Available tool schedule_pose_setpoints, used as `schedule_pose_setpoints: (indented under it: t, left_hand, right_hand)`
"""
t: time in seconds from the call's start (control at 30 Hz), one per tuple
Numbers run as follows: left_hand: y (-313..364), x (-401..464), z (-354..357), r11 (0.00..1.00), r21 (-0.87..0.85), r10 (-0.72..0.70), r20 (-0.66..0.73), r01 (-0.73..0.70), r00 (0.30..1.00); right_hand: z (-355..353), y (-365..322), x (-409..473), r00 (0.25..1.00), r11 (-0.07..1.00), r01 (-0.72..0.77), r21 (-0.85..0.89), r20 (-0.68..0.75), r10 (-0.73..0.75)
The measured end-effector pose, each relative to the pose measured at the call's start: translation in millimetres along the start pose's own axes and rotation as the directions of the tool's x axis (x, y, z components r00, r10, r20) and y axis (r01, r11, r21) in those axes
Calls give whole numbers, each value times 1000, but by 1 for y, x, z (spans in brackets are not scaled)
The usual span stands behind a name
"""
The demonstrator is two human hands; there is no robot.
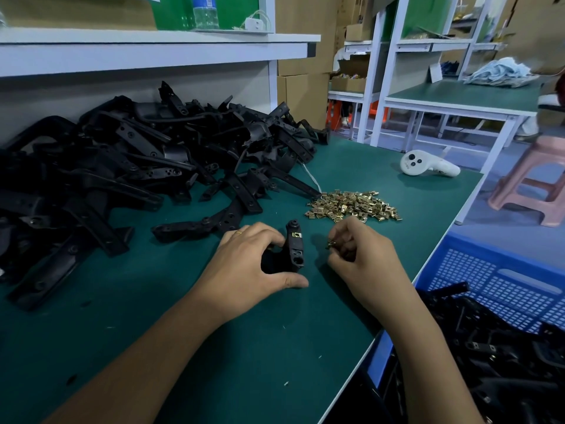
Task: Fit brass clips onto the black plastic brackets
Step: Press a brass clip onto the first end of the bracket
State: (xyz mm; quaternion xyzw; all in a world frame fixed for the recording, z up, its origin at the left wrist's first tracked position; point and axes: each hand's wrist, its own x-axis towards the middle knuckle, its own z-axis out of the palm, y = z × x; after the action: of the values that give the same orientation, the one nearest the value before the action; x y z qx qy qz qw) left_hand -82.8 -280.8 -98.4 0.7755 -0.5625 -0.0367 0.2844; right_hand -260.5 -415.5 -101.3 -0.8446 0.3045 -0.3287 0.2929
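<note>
Taking the green bench mat [275,347] as the landmark: its back-left portion carries the heap of black plastic brackets [137,160], too tangled to count, certainly dozens. They look like rigid moulded arms with screw holes, light enough for one hand and unlikely to flex; a grip round the thick body, clear of the clip seat, seems best.

Off the mat's right edge stands a blue slotted crate [489,286] holding more brackets, again uncounted; at least one shows a brass fitting.

At the mat's far right end lies one white handheld controller [428,166].

Right of centre on the mat sits the pile of brass clips [354,206], well over a hundred by my estimate. These are small folded sheet-metal pieces, probably springy, sharp-edged and easy to drop, so a fingertip pinch on the flat sides suits them.

Near the mat's middle, the left hand [253,264] curls round one bracket in work [294,249], standing it up off the mat; one brass clip is already seated near its top end. Just beside it, not touching, the right hand [360,258] pinches a held clip [331,243] in its fingertips, possibly more than one; I cannot tell.
</note>
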Motion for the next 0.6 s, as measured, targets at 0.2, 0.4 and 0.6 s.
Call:
schedule_pose_setpoints:
  t: [0.2, 0.4, 0.6]
  left_hand:
    - [0, 0, -1, 1000, -19, -7, -5, 7, 1000]
    - [-1, 0, 0, 1000, -1, 12, -39, -12, 999]
    - [-2, 0, -1, 1000, -2, 16, -125, -16, 992]
  right_hand:
    - [3, 0, 2, 999, 999, -35, 18, 2, 35]
    - [-1, -1, -2, 991, 969, -95, 230, -73, 114]
    - [-5, -8, -7, 990, 871, -123, 475, 3, 139]
